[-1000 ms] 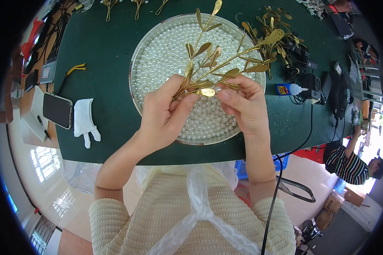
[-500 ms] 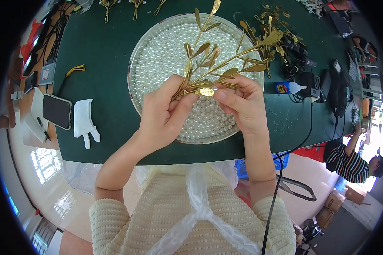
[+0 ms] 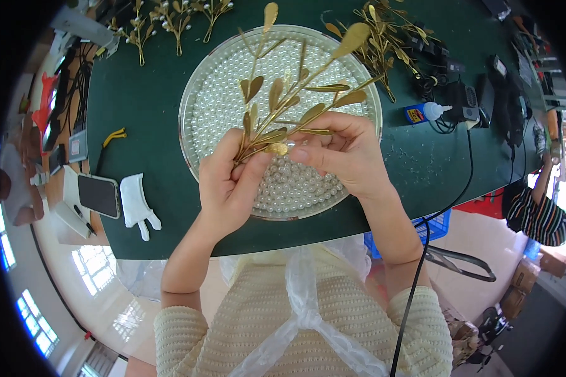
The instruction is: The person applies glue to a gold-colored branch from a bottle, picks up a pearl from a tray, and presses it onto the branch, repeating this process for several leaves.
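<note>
At the center of the frame, I am pinching a gold leafy branch (image 3: 275, 94) by its gathered stems between the thumb and fingers of my left hand (image 3: 225, 183), above a round tray (image 3: 183, 122) of white pearls (image 3: 299, 191). My right hand (image 3: 352, 157) is hovering beside the branch, thumb and forefinger near together; I cannot tell whether they are gripping anything. A blue-and-white bottle (image 3: 424, 113) is lying right of the tray.

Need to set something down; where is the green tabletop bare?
Bare: the left patch between yellow-handled tool, white cloth, pearl tray and pearled sprigs. Crowded: upper right, with piled gold sprigs, a bottle and black devices.
</note>
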